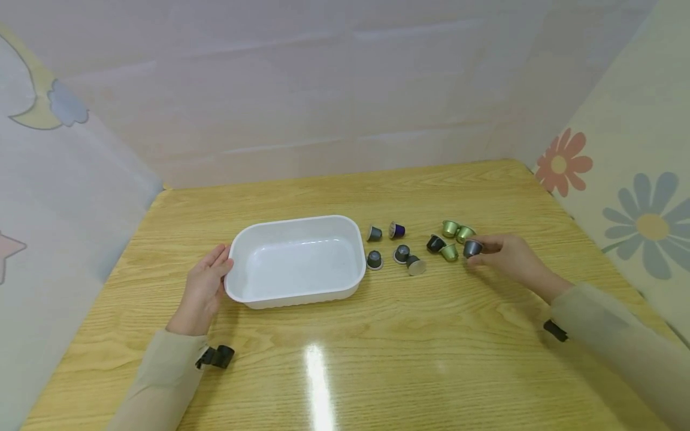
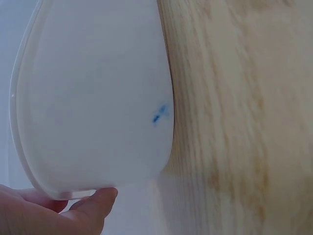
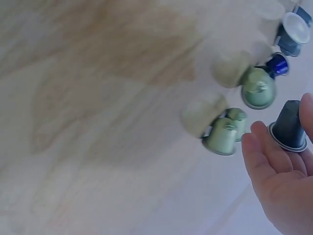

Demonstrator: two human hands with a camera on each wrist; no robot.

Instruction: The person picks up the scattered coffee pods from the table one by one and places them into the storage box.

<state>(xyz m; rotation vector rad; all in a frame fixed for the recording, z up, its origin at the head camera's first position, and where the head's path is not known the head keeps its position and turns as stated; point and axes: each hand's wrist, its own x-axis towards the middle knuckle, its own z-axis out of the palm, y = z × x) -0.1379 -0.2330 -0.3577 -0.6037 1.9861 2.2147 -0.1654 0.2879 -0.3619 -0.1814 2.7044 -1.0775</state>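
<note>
The wide, yellow wood-grained desk (image 1: 409,335) has a glossy top that looks slick enough for things to skid. I worry first about the white, rounded-rectangular plastic tray (image 1: 304,263), left of centre: only its left end is held, so a careless push there could drive the other end into the dark grey, cup-shaped capsule (image 1: 374,260) standing just beside it. Next, a low sweep of the right hand (image 1: 509,257) could scatter the shiny, metallic green flanged capsules (image 1: 449,252) or the glossy black tapered capsule (image 1: 435,243) near it. The deep purple, pale-lidded capsule (image 1: 397,231) lies tipped and could roll if bumped. Last, the metallic dark grey tapered capsule (image 1: 472,248), just right of the green ones, could slip if pinched unevenly, since its narrowing wall looks smooth.

As for the grip, I see the left hand (image 1: 202,290) clamped on the tray's left rim, thumb at the lip. The right grip is a pinch, thumb and fingers parted only as far as the metallic dark grey tapered capsule between them. I cannot tell how hard either presses.
</note>
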